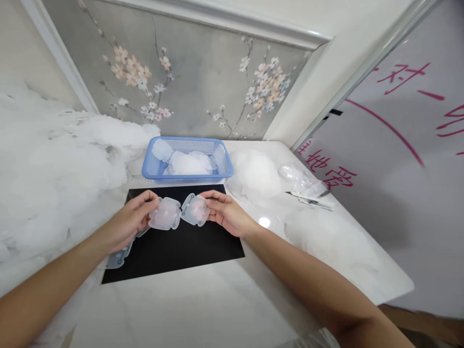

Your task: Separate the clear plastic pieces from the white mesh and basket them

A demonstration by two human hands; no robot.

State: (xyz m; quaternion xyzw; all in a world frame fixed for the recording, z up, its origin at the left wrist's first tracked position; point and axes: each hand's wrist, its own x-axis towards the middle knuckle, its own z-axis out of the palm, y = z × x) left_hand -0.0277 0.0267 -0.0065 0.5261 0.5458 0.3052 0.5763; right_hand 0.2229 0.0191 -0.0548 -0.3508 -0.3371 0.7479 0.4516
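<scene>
Over a black mat [181, 256], my left hand [132, 220] pinches a translucent, roughly square plastic piece [165, 214] by its left edge. My right hand [226, 210] grips a second, similar translucent plastic piece [195, 210], tilted, by its right side. The two pieces meet or nearly meet at their facing edges; whether they are joined I cannot tell. Beneath my left hand hang or lie more translucent pieces [119, 257], partly hidden by the hand and wrist. Both held pieces have rounded corners and small marks along their edges.
Behind the mat stands a blue basket [186, 178] with several translucent pieces inside. A large whitish heap [54, 169] fills the left side. To the right lie another white heap [255, 176], a clear plastic bag [299, 180] and a thin pointed tool [308, 199]. A whiteboard [380, 203] borders the table.
</scene>
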